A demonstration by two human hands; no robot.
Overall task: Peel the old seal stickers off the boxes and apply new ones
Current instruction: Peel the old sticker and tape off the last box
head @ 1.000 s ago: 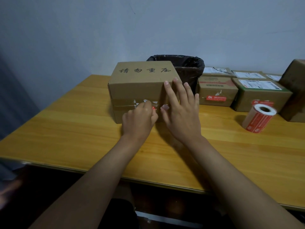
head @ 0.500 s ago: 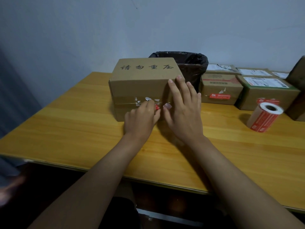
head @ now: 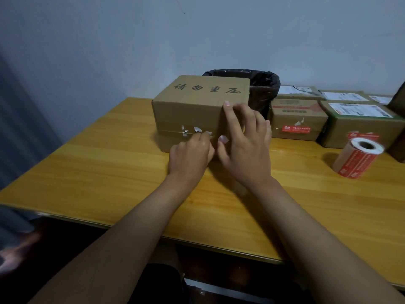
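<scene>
A brown cardboard box (head: 197,102) with black characters on its lid stands mid-table. White torn scraps of the old seal sticker (head: 197,129) cling to the seam on its front face. My left hand (head: 188,156) is at that seam with fingers curled, pinching at the sticker remains; its fingertips are hidden behind the hand. My right hand (head: 245,141) presses against the box's front right part, index finger reaching up to the top edge. A loose white scrap (head: 223,139) sticks out beside its thumb. A roll of red seal stickers (head: 357,159) lies on the table at the right.
A black-lined bin (head: 263,88) stands right behind the box. Several more cardboard boxes (head: 295,119) fill the back right, some with red seals or white labels. A dark box (head: 400,128) is cut off at the right edge. The wooden table (head: 109,172) ends close to me.
My right hand's outer fingers have bent from a flat spread, with only the index finger still stretched up. The red bit by my left thumb is no longer visible.
</scene>
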